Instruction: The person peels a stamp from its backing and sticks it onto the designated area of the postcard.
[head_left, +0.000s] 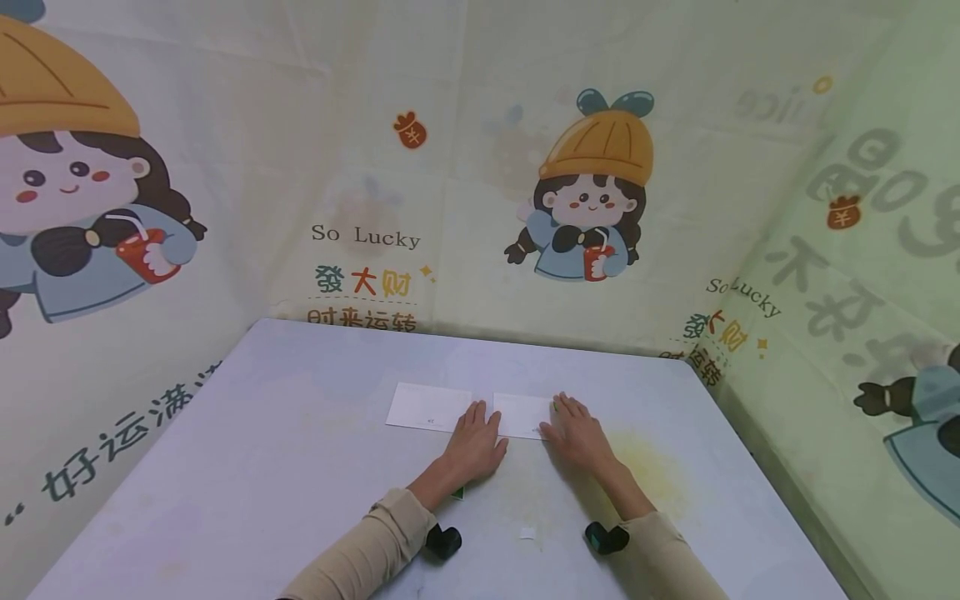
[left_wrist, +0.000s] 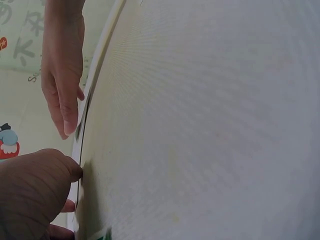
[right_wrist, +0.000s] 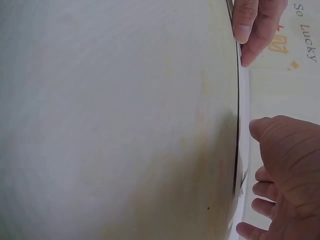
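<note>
Cartoon-printed backdrop (head_left: pixel 465 183) behind a pale table (head_left: pixel 300 467), a person's left hand (head_left: pixel 474 446) and right hand (head_left: pixel 581 435) over it, each grip relaxed, fingers extended, nothing clasped, left white sheet (head_left: pixel 423 406) by the left fingertips, right white sheet (head_left: pixel 519 415) between the hands, small white scrap (head_left: pixel 527 533) nearer the person.

We cannot read the tiny mark (head_left: pixel 431 421) on the left paper (head_left: pixel 422 402); the left wrist (head_left: pixel 435 483) partly hides a green object (head_left: pixel 458 494).
</note>
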